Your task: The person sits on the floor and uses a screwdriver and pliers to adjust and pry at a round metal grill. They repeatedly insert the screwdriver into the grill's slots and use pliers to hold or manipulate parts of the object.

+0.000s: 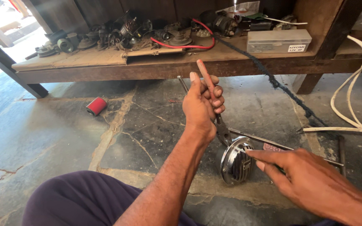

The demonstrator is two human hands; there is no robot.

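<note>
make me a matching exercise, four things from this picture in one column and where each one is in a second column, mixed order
Things:
1. pliers
2. chrome horn
3. red cylinder
4. clear plastic box

Places:
a. lying on the stone floor, left of the hands
b. on the wooden shelf, right side
c. gripped in the left hand
d. on the floor, under the right hand's fingertip

Pairs: 1-c, 2-d, 3-a, 4-b
</note>
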